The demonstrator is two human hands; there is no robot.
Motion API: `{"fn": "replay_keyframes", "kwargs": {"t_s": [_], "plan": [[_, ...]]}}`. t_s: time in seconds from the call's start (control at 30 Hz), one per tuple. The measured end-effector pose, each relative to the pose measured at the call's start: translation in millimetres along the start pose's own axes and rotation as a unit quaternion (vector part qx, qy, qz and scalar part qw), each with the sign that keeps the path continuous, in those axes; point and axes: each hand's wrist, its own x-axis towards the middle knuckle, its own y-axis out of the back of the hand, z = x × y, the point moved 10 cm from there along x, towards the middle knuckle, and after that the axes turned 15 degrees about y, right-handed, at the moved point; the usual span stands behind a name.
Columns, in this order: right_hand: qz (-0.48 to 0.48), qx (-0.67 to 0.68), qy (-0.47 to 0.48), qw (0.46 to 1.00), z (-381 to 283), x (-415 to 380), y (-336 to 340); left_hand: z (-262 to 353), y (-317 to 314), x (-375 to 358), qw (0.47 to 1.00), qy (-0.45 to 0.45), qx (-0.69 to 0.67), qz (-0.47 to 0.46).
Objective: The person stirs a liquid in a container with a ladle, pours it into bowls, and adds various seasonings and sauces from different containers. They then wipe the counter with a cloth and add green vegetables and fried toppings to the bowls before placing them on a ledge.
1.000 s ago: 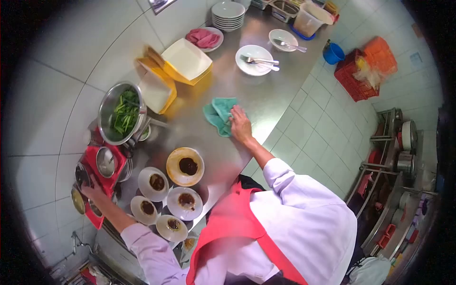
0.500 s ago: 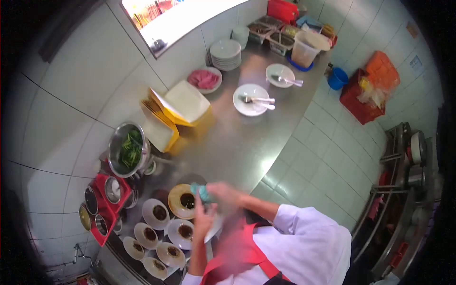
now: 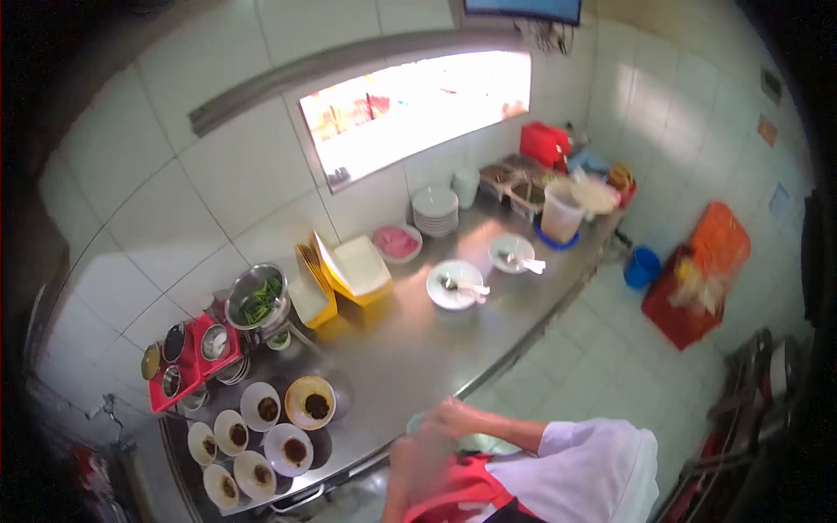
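Note:
Near the counter's front edge, my right hand (image 3: pixel 449 419) is closed on a crumpled teal cloth (image 3: pixel 416 424), which shows only in part. Just below it, my left hand (image 3: pixel 408 458) is smeared by motion, so its fingers do not read clearly. To the left of both hands stand several bowls with dark sauce in the bottom. Closest are a yellowish bowl (image 3: pixel 309 403) and a white bowl (image 3: pixel 288 450); neither hand touches them.
A steel bowl of green vegetables (image 3: pixel 258 296) and red condiment holder (image 3: pixel 193 359) stand at the left. Yellow-sided trays (image 3: pixel 357 275), pink slices (image 3: pixel 397 242), stacked plates (image 3: pixel 436 209) and two plates with cutlery (image 3: pixel 456 285) sit along the steel counter (image 3: pixel 392 349).
Both hands have drawn back from beside the yellowish bowl toward my body, with the teal cloth. My view has tilted up, showing more of the wall and serving window.

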Motion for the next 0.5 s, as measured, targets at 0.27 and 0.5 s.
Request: {"fn": "replay_keyframes", "kwargs": {"t_s": [0.27,0.5], "plan": [[0.023,0.097,0.079,0.992,-32.6,-18.9,54.4,37.0,-10.8,-63.4,0.956,-0.060,-0.276,0.084],[-0.227,0.046,0.054,0.971,-40.0,-37.7,7.8,22.9,-35.3,-76.1,0.865,0.100,-0.480,0.104]]}}
